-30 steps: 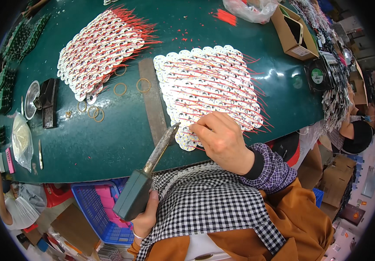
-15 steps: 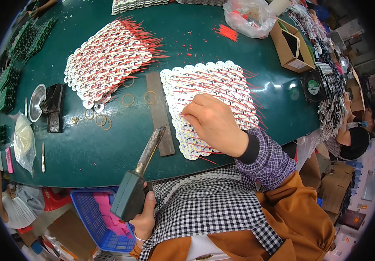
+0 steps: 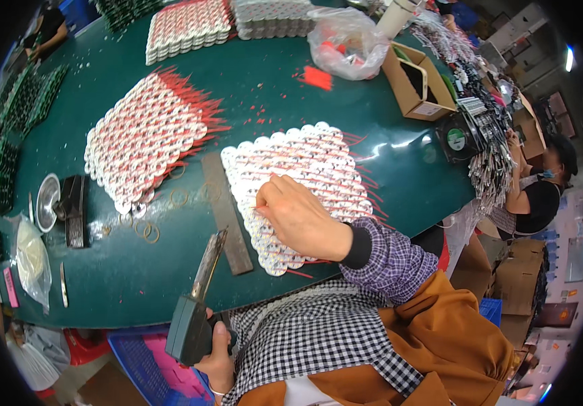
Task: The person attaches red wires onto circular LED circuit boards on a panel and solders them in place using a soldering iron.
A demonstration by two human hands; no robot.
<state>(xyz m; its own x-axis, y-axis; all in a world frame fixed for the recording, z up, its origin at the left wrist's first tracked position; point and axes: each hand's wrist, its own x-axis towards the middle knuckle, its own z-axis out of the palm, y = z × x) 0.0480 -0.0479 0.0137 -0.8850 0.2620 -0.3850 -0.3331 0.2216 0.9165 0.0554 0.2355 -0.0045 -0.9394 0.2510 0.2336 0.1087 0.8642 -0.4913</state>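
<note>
In my left hand (image 3: 218, 362) is a soldering gun (image 3: 188, 330), its dark green body in my grip and its long worn metal barrel slanting up over the table edge. The barrel's tip lies beside a flat grey-brown metal bar (image 3: 226, 213). My right hand (image 3: 298, 215) reaches over a panel of round white circuit boards (image 3: 291, 145), thumb and forefinger pinched at its left part. A thin red wire seems to be in that pinch, mostly hidden by the fingers. Many red wires (image 3: 366, 183) lie across this panel and stick out past its right edge.
A second panel of wired white discs (image 3: 142, 128) lies to the left, with rubber bands (image 3: 148, 233) near it. Further left are a metal bowl (image 3: 48, 203) and a dark stand (image 3: 76, 210). Stacked panels (image 3: 190, 30), a plastic bag (image 3: 346, 44) and a cardboard box (image 3: 417, 84) stand farther back.
The view has shifted, so the table appears lower and more of its far side shows. My right hand stays pinched over the panel, and my left still holds the soldering gun.
</note>
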